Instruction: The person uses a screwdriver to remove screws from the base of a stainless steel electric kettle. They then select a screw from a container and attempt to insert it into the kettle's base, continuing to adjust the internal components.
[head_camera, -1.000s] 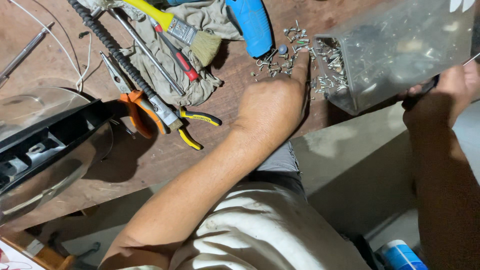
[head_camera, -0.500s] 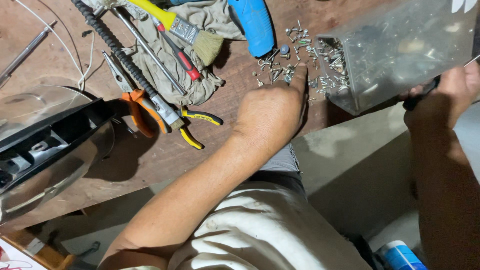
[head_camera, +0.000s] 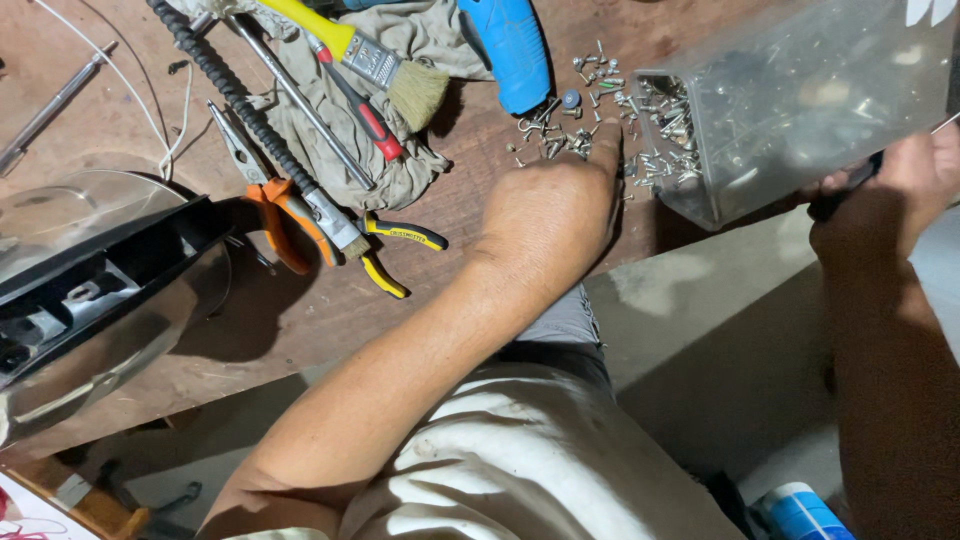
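Screws (head_camera: 585, 140) under left hand (head_camera: 550, 215) fingertips, grip unclear; right hand (head_camera: 900, 185) clasps tilted clear box (head_camera: 800, 95).

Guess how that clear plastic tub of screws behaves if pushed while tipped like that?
The clear tub lies tipped, mouth toward the loose screws, so more would probably spill. It looks well filled, likely heavy. The right hand steadies it; smooth plastic may slide.

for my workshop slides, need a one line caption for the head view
Left hand sorts spilled screws on a wooden bench while the right hand tips a clear container.
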